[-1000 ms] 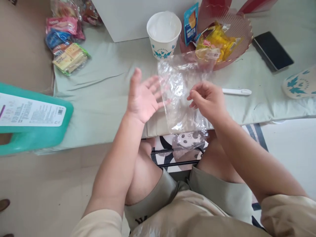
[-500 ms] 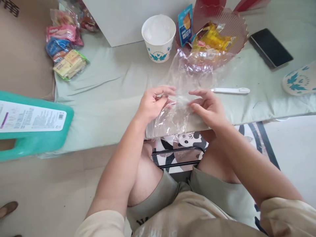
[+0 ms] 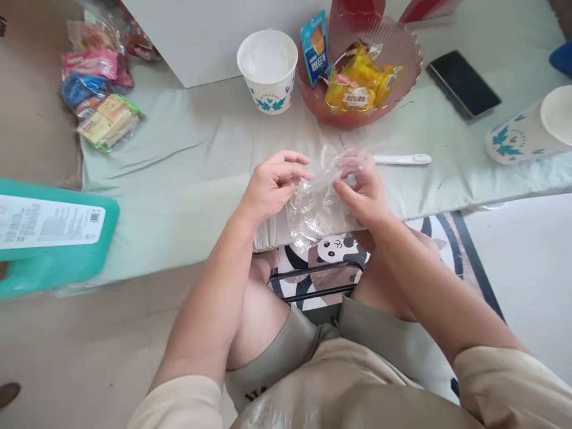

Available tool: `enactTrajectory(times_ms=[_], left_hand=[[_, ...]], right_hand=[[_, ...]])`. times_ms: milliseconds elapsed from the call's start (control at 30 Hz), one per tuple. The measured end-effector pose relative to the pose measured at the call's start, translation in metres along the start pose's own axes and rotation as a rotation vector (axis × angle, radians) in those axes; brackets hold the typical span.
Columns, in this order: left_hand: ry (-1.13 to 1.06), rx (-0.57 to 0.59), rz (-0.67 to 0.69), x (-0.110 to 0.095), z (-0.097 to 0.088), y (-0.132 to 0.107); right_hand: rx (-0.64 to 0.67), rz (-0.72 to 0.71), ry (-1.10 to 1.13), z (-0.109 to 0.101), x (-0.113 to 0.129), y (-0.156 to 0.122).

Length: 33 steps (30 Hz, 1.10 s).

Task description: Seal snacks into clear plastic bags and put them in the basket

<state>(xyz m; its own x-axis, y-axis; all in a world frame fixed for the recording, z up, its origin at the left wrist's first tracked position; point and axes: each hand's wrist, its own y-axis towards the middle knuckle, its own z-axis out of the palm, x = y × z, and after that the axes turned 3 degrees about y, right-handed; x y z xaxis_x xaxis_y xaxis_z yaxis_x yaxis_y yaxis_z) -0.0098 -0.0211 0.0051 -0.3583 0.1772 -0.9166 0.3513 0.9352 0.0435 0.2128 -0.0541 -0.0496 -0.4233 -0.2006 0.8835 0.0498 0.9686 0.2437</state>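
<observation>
A clear plastic bag (image 3: 315, 208) is stretched between my two hands, hanging over the near edge of the cloth-covered table (image 3: 187, 208). My left hand (image 3: 277, 182) pinches its left side between thumb and fingers. On the other side, my right hand (image 3: 361, 187) grips the gathered film, part of which lies over its fingers. Just beyond the right hand a white utility knife or similar slim tool (image 3: 404, 159) rests on the cloth, its left end hidden. Farther back is a pink ribbed bowl (image 3: 348, 119) with yellow snack packets (image 3: 357, 83) and a blue packet (image 3: 314, 47).
A paper cup (image 3: 270, 89) stands left of the bowl; another cup (image 3: 513, 143) lies on its side at right, near a phone (image 3: 465, 83). Wrapped snacks (image 3: 107, 119) sit by a cardboard box at left. A green jug (image 3: 100, 238) lies at the left edge.
The bag's film has dropped from in front of the bowl and is gathered down between my hands. The view has shifted slightly to the right.
</observation>
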Motion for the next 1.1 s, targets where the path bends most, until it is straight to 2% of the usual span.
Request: enactTrajectory(times_ms=[100, 233, 300, 400, 500, 600, 700, 867, 933, 1100], left_hand=[[-0.012, -0.023, -0.020, -0.004, 0.003, 0.002], [-0.082, -0.096, -0.017, -0.002, 0.004, 0.008], [-0.100, -0.149, -0.036, 0.001, 0.004, 0.013], [-0.087, -0.198, -0.134, 0.006, 0.000, 0.019], [-0.031, -0.211, -0.225, 0.008, -0.009, 0.021], [0.001, -0.222, -0.263, 0.008, -0.018, 0.020], [-0.087, -0.234, -0.285, 0.009, -0.021, 0.017], [-0.449, -0.227, -0.165, 0.014, -0.016, 0.017], [-0.550, -0.219, -0.109, 0.016, -0.014, 0.018], [-0.716, -0.228, -0.051, 0.019, -0.010, 0.013]], right_hand=[[-0.059, -0.048, -0.081, -0.001, -0.006, 0.004], [-0.061, -0.081, -0.118, -0.003, -0.009, 0.008], [-0.077, -0.108, -0.153, 0.000, -0.006, 0.005], [-0.092, -0.153, -0.124, 0.007, 0.008, -0.002], [-0.026, -0.187, -0.104, 0.006, 0.024, 0.000], [0.074, -0.190, -0.112, -0.006, 0.031, 0.015], [0.132, -0.133, -0.008, -0.015, 0.027, 0.031], [0.009, 0.123, 0.380, -0.012, 0.024, 0.036], [0.010, 0.191, 0.476, -0.010, 0.025, 0.033], [0.040, 0.200, 0.569, -0.013, 0.021, 0.028]])
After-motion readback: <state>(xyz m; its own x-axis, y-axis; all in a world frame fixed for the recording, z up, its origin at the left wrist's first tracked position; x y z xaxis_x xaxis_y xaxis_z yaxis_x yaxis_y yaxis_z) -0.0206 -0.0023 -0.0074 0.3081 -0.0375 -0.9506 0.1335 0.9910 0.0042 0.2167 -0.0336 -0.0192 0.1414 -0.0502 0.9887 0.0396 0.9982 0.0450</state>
